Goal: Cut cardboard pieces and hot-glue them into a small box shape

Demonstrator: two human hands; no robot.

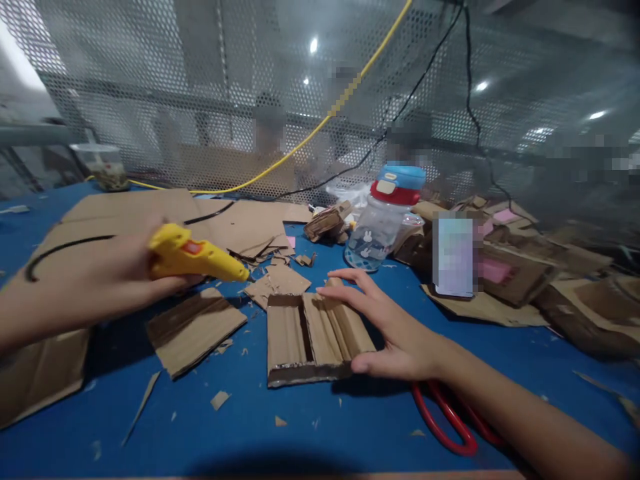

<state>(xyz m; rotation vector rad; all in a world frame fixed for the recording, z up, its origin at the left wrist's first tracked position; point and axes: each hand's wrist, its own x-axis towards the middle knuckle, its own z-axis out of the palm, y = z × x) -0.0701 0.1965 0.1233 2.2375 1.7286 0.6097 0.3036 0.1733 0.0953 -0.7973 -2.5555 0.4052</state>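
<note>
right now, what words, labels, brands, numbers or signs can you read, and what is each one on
None can be read.
Yellow glue gun: no legible marking, image blurred.
Phone: screen pixelated, nothing legible.
Clear bottle: white rabbit pictures, no readable words.

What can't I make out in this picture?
In the head view:
Left hand: blurred, its grip partly hidden by the yellow glue gun.
Red handles: whatever joins them is hidden under the right forearm.
Phone screen: content pixelated.
Cardboard at far left: cut off by the left edge.
</note>
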